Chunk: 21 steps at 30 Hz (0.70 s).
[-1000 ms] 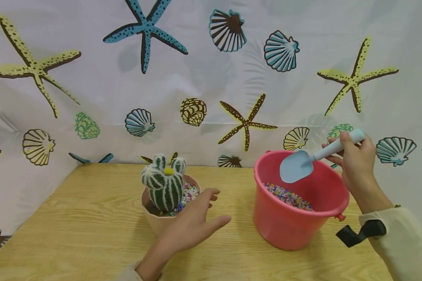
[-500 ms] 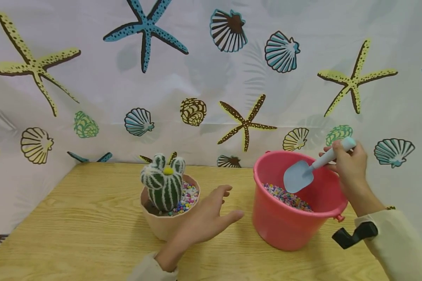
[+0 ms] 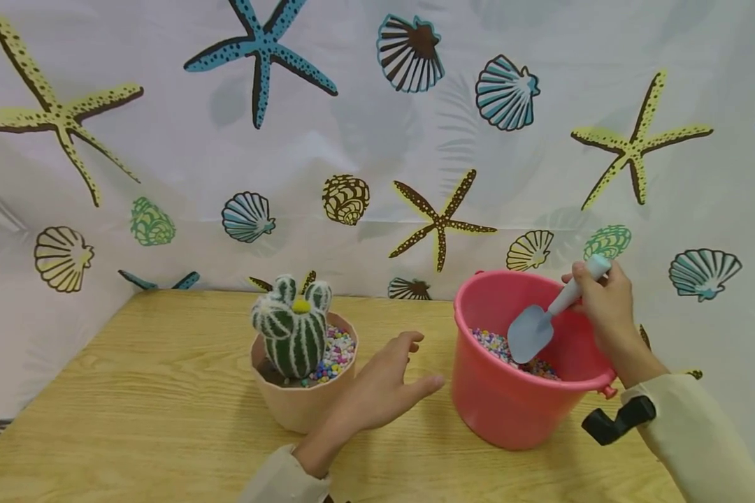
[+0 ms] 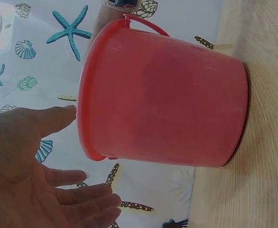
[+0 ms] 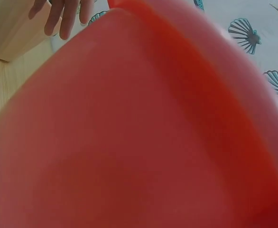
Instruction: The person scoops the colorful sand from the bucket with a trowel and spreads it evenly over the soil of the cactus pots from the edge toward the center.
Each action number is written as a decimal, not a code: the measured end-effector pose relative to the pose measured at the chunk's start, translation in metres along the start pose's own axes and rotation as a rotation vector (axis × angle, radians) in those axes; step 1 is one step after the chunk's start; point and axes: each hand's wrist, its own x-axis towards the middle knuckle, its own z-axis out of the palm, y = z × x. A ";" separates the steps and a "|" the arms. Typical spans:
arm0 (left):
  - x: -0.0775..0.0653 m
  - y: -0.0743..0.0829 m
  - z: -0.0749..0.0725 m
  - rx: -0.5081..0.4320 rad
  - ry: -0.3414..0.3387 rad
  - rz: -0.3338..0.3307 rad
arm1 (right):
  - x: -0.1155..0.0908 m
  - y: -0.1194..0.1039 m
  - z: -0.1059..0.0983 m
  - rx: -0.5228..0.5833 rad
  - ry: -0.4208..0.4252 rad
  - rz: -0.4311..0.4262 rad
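Observation:
My right hand (image 3: 607, 304) grips the handle of a pale blue toy shovel (image 3: 531, 334) over the red bucket (image 3: 503, 412). The shovel's blade points down inside, its tip at the multicoloured beads (image 3: 493, 342); whether it sinks into them is hard to tell. My left hand (image 3: 377, 388) hovers between the pot and the bucket with fingers extended, holding nothing. Left of it stands a peach flowerpot (image 3: 289, 405) with a knitted cactus (image 3: 297, 342) and small coloured beads on one side. In the right wrist view the bucket wall (image 5: 106, 118) hides the right hand and shovel.
Both containers stand on a wood-grain table (image 3: 132, 391). Behind the table hangs a white cloth (image 3: 327, 147) printed with starfish and shells. A black strap (image 3: 619, 420) sticks out from the right sleeve.
My right hand has moved left and down, lowering the shovel blade into the bucket toward the beads. The left hand has shifted right, away from the flowerpot.

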 end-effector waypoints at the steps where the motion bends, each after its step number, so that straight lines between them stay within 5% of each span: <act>1: 0.001 0.000 0.000 0.000 0.001 0.006 | -0.003 -0.003 0.000 -0.023 -0.015 -0.002; 12: 0.011 -0.002 0.004 0.011 -0.011 0.020 | -0.006 -0.005 -0.001 -0.089 -0.154 -0.064; 21: 0.019 -0.001 0.007 0.021 -0.007 0.032 | -0.010 -0.007 0.001 -0.234 -0.177 -0.103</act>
